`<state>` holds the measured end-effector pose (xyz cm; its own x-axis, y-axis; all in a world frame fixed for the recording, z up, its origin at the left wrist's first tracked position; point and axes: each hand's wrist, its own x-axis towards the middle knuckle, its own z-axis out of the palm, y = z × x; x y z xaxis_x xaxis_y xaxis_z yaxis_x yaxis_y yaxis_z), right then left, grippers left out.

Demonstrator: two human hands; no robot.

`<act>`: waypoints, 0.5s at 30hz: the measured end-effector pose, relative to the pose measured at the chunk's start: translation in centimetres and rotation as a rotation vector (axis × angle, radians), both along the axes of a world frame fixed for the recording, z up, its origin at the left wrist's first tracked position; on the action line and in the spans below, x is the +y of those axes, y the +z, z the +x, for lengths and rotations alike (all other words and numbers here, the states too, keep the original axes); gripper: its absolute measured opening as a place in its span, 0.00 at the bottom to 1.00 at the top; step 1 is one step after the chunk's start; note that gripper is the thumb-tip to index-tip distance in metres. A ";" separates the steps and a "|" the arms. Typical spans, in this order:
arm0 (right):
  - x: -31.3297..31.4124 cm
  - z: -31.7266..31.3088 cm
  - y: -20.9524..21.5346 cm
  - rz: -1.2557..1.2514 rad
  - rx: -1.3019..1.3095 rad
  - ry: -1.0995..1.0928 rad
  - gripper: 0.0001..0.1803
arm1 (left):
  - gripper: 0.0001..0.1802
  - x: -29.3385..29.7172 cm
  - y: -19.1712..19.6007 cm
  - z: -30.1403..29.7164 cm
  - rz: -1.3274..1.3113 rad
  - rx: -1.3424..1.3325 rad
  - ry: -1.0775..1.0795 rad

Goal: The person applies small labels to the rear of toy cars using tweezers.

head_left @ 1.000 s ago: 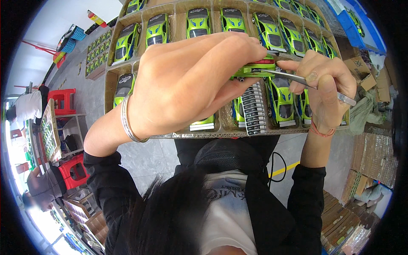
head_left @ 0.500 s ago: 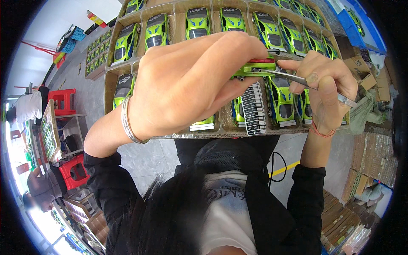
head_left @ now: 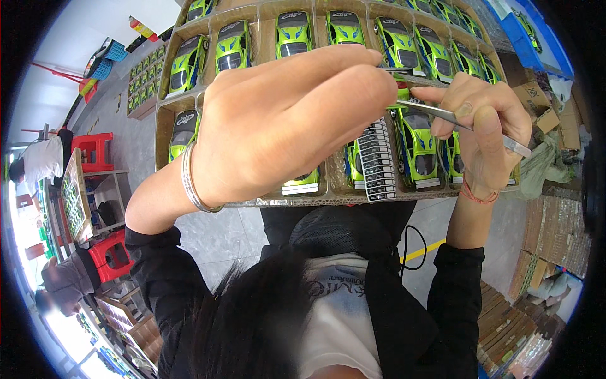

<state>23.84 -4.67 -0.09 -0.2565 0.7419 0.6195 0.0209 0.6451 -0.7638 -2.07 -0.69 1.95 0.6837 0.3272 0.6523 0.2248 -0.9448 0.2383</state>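
Note:
My left hand (head_left: 284, 123) is closed around a green toy car (head_left: 403, 92), mostly hidden behind the fingers; a red and green end shows by the fingertips. In my right hand (head_left: 485, 123) is a pair of metal tweezers (head_left: 435, 112), pinched between thumb and fingers. The tweezers' front end reaches to the left forefinger, beside the car; whether the tips touch it I cannot tell. Below the hands, a strip of small black-and-white labels (head_left: 379, 164) hangs over the tray's near side. Green toy cars with black bonnets (head_left: 418, 148) lie in the tray around it.
The clear plastic tray in a cardboard box (head_left: 265, 201) holds rows of similar cars. A blue bin (head_left: 521, 41) stands far right, with stacked cardboard (head_left: 552, 237) below. At left are red stools (head_left: 95, 151), another tray of cars (head_left: 144, 82) and other people by a bench.
My left hand has turned, so its fingers cover more of the toy car. The visible tip of the tweezers now ends farther right, by the forefinger. My right hand has barely moved.

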 end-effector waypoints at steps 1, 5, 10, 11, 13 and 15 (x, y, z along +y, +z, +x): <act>0.0 0.1 0.0 -0.004 -0.004 -0.004 0.14 | 0.19 0.1 0.0 0.0 0.011 -0.003 0.001; 0.0 -0.1 0.1 0.002 -0.001 0.012 0.14 | 0.18 -0.6 0.8 0.0 -0.109 0.021 0.053; 0.2 -0.2 0.0 -0.001 0.004 0.019 0.14 | 0.18 -0.1 0.4 -0.1 0.007 0.007 0.021; 0.1 -0.2 0.0 -0.008 0.012 0.020 0.14 | 0.18 -0.1 0.4 -0.1 0.007 0.007 0.019; 0.0 -0.2 0.1 -0.017 0.005 0.008 0.14 | 0.18 -0.3 0.6 0.0 -0.018 0.019 0.041; -0.1 -0.2 0.2 -0.025 -0.001 -0.003 0.15 | 0.18 -0.4 0.6 0.0 -0.031 0.005 0.040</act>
